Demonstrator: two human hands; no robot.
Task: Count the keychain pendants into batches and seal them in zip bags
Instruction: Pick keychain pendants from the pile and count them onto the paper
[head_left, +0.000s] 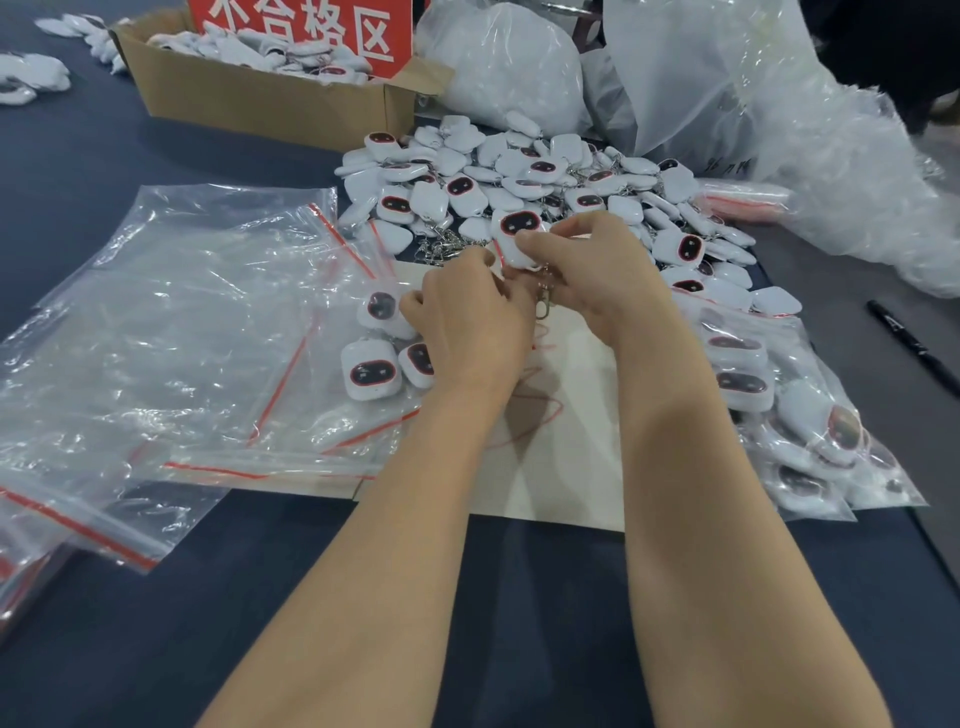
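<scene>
A: so what's the right hand (592, 275) up to?

B: thumb and fingers are curled round one white pendant (517, 234) with a dark, red-rimmed face. it's pinching it right at the near edge of the big pile of pendants (524, 171), and the metal clasp (543, 304) dangles down between the two hands

A: and the left hand (467, 327)?

B: knuckles up, fingers curled down, pressed in beside the right one. its fingertips sit against a small batch of three pendants (371, 371) at the left edge of the white sheet (566, 467). can't tell if it's actually gripping anything, the back of the hand hides what's under it

A: where are the bags?

B: the empty zip bags (182, 322) with red seal strips are spread in a loose heap on the left, reaching up to that batch. the filled zip bags (769, 395) with pendants inside lie just right of the right forearm

A: anything else on the table (545, 623)?

B: there's a cardboard box (260, 98) at the back left holding more white pendants, with a red sign (301, 31) with white characters standing in it. clear plastic sacks (504, 67) sit behind the pile, a black marker (914, 348) lies far right, and some loose pendants (31, 78) are at the top left
</scene>
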